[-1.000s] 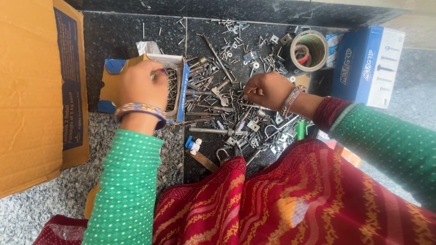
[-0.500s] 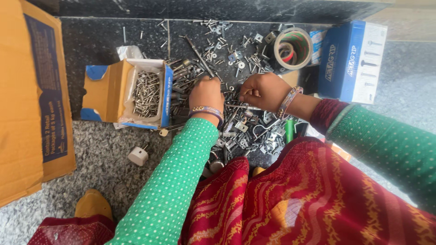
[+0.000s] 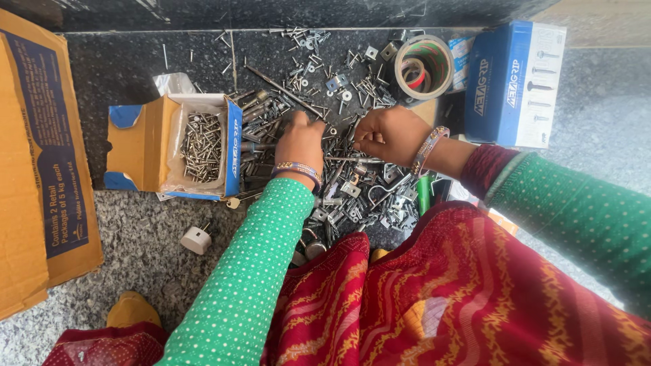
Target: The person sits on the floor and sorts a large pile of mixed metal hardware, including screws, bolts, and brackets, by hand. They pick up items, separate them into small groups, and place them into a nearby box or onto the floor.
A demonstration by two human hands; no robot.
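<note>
I'm looking straight down on a heap of mixed screws and brackets (image 3: 352, 169) spread over a dark stone slab (image 3: 135, 68). The left hand (image 3: 300, 141) lies palm-down on the near-left part of the heap, fingers stretched forward into the metal; whether they have pinched anything I cannot tell, as the back of the hand covers the tips. The right hand (image 3: 390, 134) is curled in a loose fist just beside it, thumb and forefinger drawn together at the inner edge — closed, perhaps on a small screw, but the piece itself is too small to make out.

The open box of screws (image 3: 203, 146) sits to the left of both hands, its long side running away from me, mouth up. The left hand is clearly the nearer one to it; the right is further off, with the left hand between.

Beyond the heap, a roll of tape (image 3: 424, 68) and a closed blue box (image 3: 512, 81). A large cardboard carton (image 3: 47, 169) is cut off at the left edge — and the red cloth (image 3: 441, 291) hides the heap's near side.
</note>
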